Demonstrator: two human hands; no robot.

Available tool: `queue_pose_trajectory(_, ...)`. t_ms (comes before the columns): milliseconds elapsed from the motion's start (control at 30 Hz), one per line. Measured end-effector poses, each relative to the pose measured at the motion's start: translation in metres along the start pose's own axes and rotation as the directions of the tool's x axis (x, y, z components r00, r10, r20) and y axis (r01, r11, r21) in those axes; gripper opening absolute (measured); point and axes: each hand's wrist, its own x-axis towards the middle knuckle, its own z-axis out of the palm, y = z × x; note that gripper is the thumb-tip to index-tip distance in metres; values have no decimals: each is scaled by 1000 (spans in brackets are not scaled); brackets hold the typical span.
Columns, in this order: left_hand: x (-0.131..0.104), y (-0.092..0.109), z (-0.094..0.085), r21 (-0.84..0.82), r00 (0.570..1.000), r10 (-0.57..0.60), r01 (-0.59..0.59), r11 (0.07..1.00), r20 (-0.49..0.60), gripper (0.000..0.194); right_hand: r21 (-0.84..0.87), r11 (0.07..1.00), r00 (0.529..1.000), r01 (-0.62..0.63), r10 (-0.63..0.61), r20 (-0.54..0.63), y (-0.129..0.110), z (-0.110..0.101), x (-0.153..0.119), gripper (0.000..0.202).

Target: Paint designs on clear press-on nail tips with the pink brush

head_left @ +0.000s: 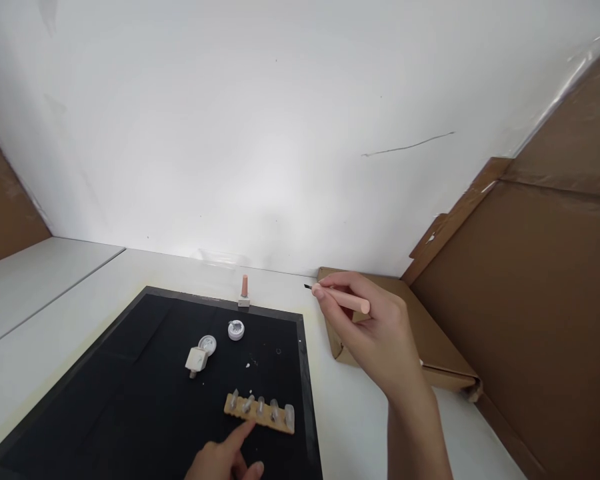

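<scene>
My right hand [363, 320], raised over the right side, pinches the pink handle of a nail polish brush [347, 300]; its dark bristles point left. My left hand [225, 457] is low in the middle. Its index finger reaches out to the near edge of a tan strip [259, 417], seemingly touching it, with the thumb apart. Several clear false nail tips [261, 405] stand in a row on that strip. Farther left, an uncapped white polish bottle [197, 360] lies tipped against a small round white lid [207, 345].
A small white jar [236, 330] sits on the black mat [130, 373]. At the mat's far edge stands a pink-capped white polish bottle [245, 293]. A flat cardboard box [430, 327] lies behind my right hand. Cardboard panels [555, 267] and a white wall [255, 133] enclose the white table.
</scene>
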Motion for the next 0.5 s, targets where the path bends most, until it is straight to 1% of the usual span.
queue_pose_trajectory(67, 8, 1, 6, 62, 997, -45, 41, 997, 59, 62, -5, 1000, 1000, -2, 2, -2, 1, 3, 0, 8)
queue_pose_trajectory(100, 10, 4, 8, 98, 996, -67, 61, 993, 54, 64, -7, 1000, 1000, -3, 3, -4, 1, 4, 0, 8)
queue_pose_trajectory(200, 14, 17, 8, 207, 997, -78, 70, 976, 27, 64, -13, 1000, 1000, -9, 9, -8, 2, 6, 0, 8)
queue_pose_trajectory(400, 13, 41, 3, 342, 984, -174, 173, 923, -29, 56, -4, 1000, 1000, -2, 2, -2, 6, 12, 0, 8)
queue_pose_trajectory(500, 14, 50, 3, 412, 972, -213, 236, 880, -102, 50, 9, 1000, 1000, 5, -5, 0, 8, 16, 0, 8)
